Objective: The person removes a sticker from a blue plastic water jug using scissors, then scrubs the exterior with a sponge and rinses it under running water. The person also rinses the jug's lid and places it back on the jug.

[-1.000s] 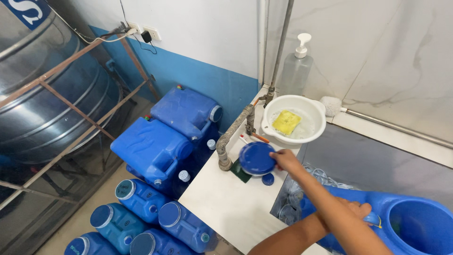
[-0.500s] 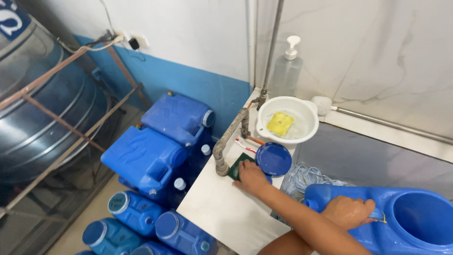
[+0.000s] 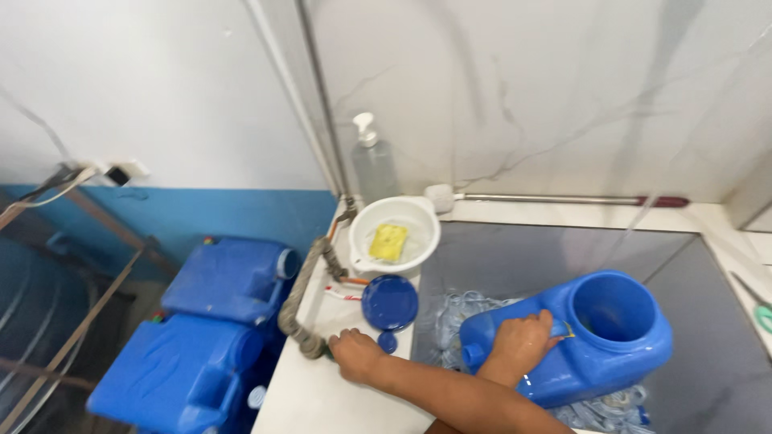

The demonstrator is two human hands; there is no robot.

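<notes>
The blue jug (image 3: 575, 341) at lower right is gripped by the right hand (image 3: 523, 341). The left hand (image 3: 358, 354), fingers curled, is pressed beside the hose (image 3: 301, 297), below the blue lid (image 3: 389, 302) and white bowl (image 3: 394, 233).

A water-container washing area: tiled sink basin (image 3: 515, 257), stacked blue jerrycans (image 3: 201, 345), soap dispenser (image 3: 375, 165), steel tank (image 3: 32, 337)

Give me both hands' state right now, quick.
Left hand: closed on the end of the grey hose.
Right hand: gripping the blue container by its handle.
</notes>
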